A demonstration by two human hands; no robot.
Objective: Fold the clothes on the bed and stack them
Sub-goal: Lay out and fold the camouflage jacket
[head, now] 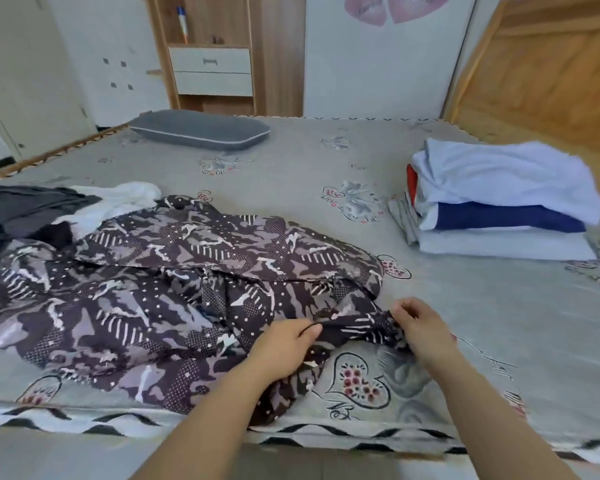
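Observation:
A dark purple patterned garment lies crumpled across the near left of the bed. My left hand grips its near right edge, fingers curled into the cloth. My right hand pinches the same edge a little further right. A stack of folded clothes, white, blue and red, sits at the right side of the bed. At the far left lie a white garment and a dark grey garment, both unfolded and partly under the patterned one.
A grey pillow lies at the far side of the bed. A wooden headboard stands at the right. Behind the bed are a wooden cabinet with white drawers and a white wardrobe door.

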